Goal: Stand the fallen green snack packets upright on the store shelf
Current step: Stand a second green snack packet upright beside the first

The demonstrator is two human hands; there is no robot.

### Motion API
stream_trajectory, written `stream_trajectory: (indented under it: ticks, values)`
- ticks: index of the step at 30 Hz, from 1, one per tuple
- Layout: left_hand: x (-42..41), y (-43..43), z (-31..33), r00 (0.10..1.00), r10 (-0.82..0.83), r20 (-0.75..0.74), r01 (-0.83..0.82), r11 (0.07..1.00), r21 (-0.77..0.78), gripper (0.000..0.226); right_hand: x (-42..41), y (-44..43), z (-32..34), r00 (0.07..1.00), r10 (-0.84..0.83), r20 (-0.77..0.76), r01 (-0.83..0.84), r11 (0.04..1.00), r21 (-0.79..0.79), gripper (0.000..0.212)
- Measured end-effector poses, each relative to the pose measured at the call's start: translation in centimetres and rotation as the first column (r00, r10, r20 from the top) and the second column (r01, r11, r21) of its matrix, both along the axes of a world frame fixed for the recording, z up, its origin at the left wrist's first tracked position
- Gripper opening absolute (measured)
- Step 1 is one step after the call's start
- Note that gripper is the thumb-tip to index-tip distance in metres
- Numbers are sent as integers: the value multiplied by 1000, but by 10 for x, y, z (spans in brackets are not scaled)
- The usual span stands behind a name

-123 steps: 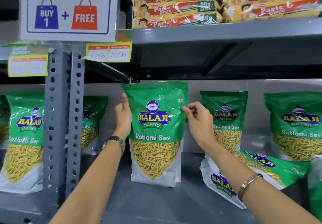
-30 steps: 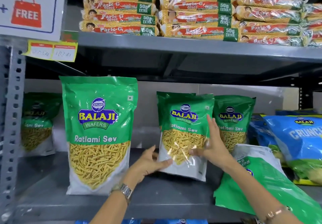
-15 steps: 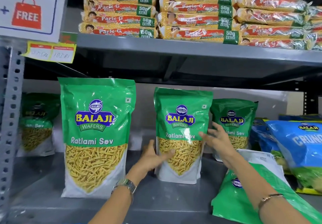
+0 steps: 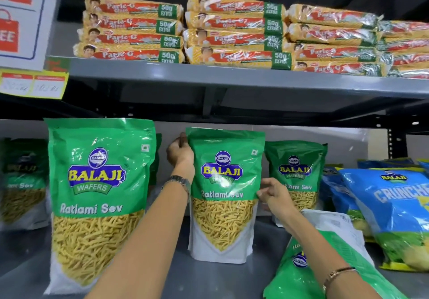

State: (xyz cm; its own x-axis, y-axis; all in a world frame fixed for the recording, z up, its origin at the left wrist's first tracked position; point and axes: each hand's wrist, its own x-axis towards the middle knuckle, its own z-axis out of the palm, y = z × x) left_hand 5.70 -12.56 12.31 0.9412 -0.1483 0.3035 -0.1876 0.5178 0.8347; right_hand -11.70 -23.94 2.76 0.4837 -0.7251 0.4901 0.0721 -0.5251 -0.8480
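A green Balaji Ratlami Sev packet (image 4: 224, 191) stands upright in the middle of the grey shelf (image 4: 176, 273). My left hand (image 4: 180, 153) grips its upper left edge near the top. My right hand (image 4: 272, 194) pinches its right edge about halfway up. A larger-looking green packet (image 4: 97, 196) stands upright to the left, nearer the front. Another green packet (image 4: 294, 173) stands behind on the right. A fallen green packet (image 4: 308, 268) lies flat at the lower right, partly under my right forearm.
Blue Balaji snack bags (image 4: 394, 212) lean at the right. A dim green packet (image 4: 23, 180) stands at the far left. The upper shelf (image 4: 232, 78) carries stacked Parle-G biscuit packs (image 4: 232, 33). A promo sign (image 4: 18, 17) and price tag (image 4: 32, 85) hang top left.
My left hand has risen from the packet's lower left to its top left edge. My right hand stays on the right edge. The packet now stands straighter and the view has moved closer.
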Motion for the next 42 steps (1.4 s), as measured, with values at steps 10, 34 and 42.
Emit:
stream_trajectory:
  ticks: [10, 34, 42]
  values:
    - [-11, 8, -33, 997, -43, 69, 41, 999, 22, 37, 5, 2, -13, 1000, 5, 18, -6, 997, 81, 35]
    - [-56, 86, -149, 841, -527, 118, 412, 767, 492, 68, -34, 59, -28, 984, 145, -107, -135, 986, 94, 63]
    - [-67, 97, -151, 851, -505, 144, 386, 787, 482, 50, -41, 70, -29, 987, 98, -131, -91, 994, 54, 66]
